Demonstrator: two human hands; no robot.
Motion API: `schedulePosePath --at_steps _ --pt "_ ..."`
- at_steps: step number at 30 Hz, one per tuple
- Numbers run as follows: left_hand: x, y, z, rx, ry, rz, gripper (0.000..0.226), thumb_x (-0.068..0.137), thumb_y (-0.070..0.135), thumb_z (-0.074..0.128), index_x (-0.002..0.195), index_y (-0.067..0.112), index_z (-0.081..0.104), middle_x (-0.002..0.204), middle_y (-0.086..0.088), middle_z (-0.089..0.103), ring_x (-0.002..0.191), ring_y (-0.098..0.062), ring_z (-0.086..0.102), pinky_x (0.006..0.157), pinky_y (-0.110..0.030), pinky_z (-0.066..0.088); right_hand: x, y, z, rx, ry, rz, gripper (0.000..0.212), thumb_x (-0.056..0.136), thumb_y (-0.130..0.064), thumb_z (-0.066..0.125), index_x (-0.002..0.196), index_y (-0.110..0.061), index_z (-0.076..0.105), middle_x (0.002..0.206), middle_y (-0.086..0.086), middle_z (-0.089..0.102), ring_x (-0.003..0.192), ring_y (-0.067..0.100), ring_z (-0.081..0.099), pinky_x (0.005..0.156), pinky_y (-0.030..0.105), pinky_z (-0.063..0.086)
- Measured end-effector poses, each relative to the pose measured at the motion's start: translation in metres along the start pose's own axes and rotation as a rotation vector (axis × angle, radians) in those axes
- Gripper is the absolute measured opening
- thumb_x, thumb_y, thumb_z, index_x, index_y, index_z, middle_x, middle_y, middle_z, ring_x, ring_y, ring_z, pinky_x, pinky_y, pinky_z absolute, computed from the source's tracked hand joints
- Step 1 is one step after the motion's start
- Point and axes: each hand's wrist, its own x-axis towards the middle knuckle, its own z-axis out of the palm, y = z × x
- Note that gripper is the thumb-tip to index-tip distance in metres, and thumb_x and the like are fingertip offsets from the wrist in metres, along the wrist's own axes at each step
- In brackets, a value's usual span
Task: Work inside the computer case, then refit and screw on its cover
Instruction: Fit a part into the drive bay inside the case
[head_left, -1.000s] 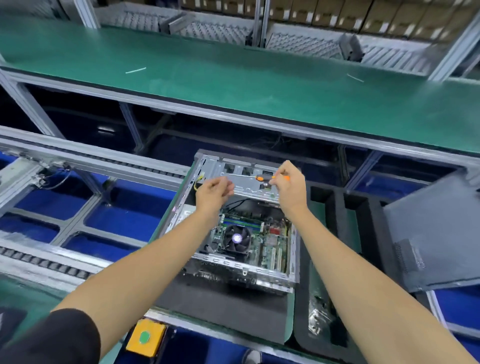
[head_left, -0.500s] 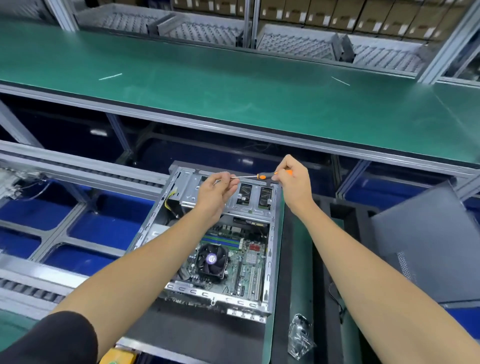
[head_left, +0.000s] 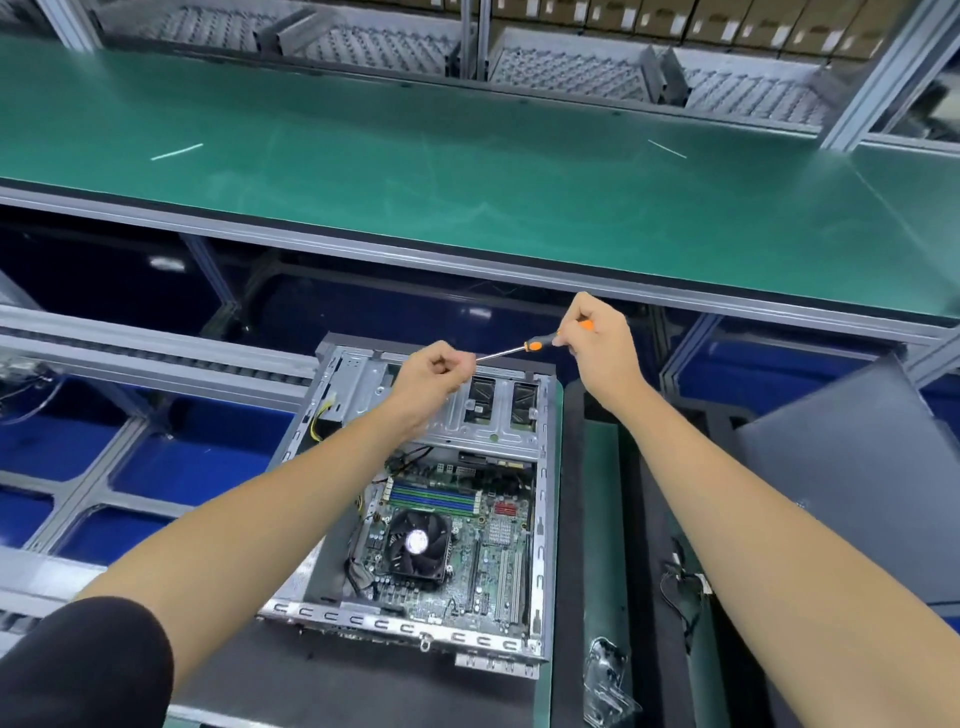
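Above the open grey metal computer case, both hands had risen since earlier: right hand gripped the orange-handled screwdriver at 1 o'clock, left hand pinched its tip; the dark grey cover panel lay at 3 o'clock.

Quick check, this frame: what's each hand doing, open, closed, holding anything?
Left hand: fingers curled at the tip of the screwdriver; whether they pinch something small cannot be told.
Right hand: closed, gripping the screwdriver's orange handle.
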Motion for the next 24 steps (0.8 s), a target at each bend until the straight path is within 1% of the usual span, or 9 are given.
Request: schedulePosePath --at_steps 3,6,8,12,15,19,21,23,24 --pt "0.015 0.01 -0.005 0.286 -0.148 0.115 0.019 0.089 0.011 0.078 0.078 0.02 0.064 0.083 0.011 0.074 0.08 -0.006 0.067 0.077 -0.021 0.055 0.006 -0.006 -0.009 -0.195 -0.026 -0.023 0.016 0.082 -0.014 0.055 0.069 -0.022 0.052 0.062 -0.019 0.059 0.053 0.005 0.039 0.058 0.035 0.035" --pt "0.03 0.022 0.001 0.587 -0.269 0.176 0.017 0.084 0.016 0.083 0.08 0.023 0.068 0.086 0.011 0.075 0.083 -0.005 0.071 0.081 -0.022 0.056 0.013 -0.016 -0.013 -0.426 -0.061 -0.038 0.012 0.085 -0.021 0.053 0.074 -0.024 0.052 0.067 -0.026 0.063 0.053 0.003 0.048 0.054 0.03 0.032" --pt "0.038 0.025 0.009 0.695 -0.325 0.188 0.02 0.081 0.018 0.086 0.079 0.027 0.068 0.084 0.012 0.075 0.083 -0.004 0.071 0.08 -0.021 0.056 0.018 -0.024 -0.014 -0.558 -0.085 -0.053 0.01 0.085 -0.025 0.052 0.075 -0.024 0.051 0.065 -0.02 0.065 0.055 0.005 0.052 0.054 0.029 0.032" --pt "0.044 0.021 0.023 0.748 -0.357 0.202 0.022 0.082 0.014 0.084 0.082 0.027 0.067 0.08 0.012 0.074 0.079 -0.001 0.07 0.079 -0.022 0.056 0.027 -0.036 -0.012 -0.758 -0.203 -0.155 0.013 0.086 -0.028 0.051 0.074 -0.026 0.045 0.071 -0.009 0.067 0.067 0.015 0.057 0.058 0.032 0.036" --pt "0.044 0.016 0.033 0.781 -0.357 0.206 0.018 0.085 0.016 0.082 0.082 0.025 0.067 0.079 0.009 0.074 0.077 -0.002 0.069 0.08 -0.025 0.056 0.032 -0.043 -0.01 -0.879 -0.282 -0.211 0.017 0.086 -0.028 0.053 0.073 -0.025 0.042 0.07 -0.007 0.063 0.067 0.014 0.053 0.055 0.031 0.028" --pt "0.039 0.007 0.046 0.804 -0.39 0.199 0.013 0.086 0.022 0.081 0.084 0.02 0.068 0.083 0.003 0.073 0.082 -0.015 0.068 0.076 -0.033 0.054 0.036 -0.047 -0.01 -0.967 -0.35 -0.253 0.018 0.089 -0.027 0.053 0.073 -0.026 0.043 0.069 -0.008 0.06 0.064 0.011 0.051 0.053 0.03 0.026" --pt "0.037 0.003 0.051 0.819 -0.372 0.221 0.014 0.083 0.029 0.083 0.084 0.021 0.071 0.085 0.004 0.071 0.088 -0.016 0.058 0.075 -0.033 0.043 0.036 -0.047 -0.01 -0.992 -0.372 -0.254 0.018 0.088 -0.027 0.053 0.073 -0.025 0.044 0.067 -0.008 0.058 0.062 0.013 0.05 0.053 0.03 0.027" --pt "0.036 0.0 0.056 0.891 -0.322 0.259 0.017 0.077 0.038 0.085 0.08 0.027 0.073 0.088 0.006 0.069 0.096 -0.016 0.042 0.079 -0.031 0.028 0.036 -0.045 -0.01 -1.013 -0.397 -0.238 0.019 0.089 -0.027 0.053 0.073 -0.024 0.044 0.065 -0.008 0.056 0.06 0.014 0.048 0.054 0.03 0.029" --pt "0.036 -0.001 0.059 0.92 -0.301 0.269 0.017 0.075 0.041 0.085 0.079 0.029 0.074 0.09 0.006 0.068 0.098 -0.017 0.038 0.081 -0.032 0.026 0.036 -0.044 -0.01 -1.021 -0.405 -0.23 0.019 0.089 -0.027 0.053 0.073 -0.024 0.044 0.065 -0.007 0.056 0.06 0.014 0.048 0.054 0.03 0.029"
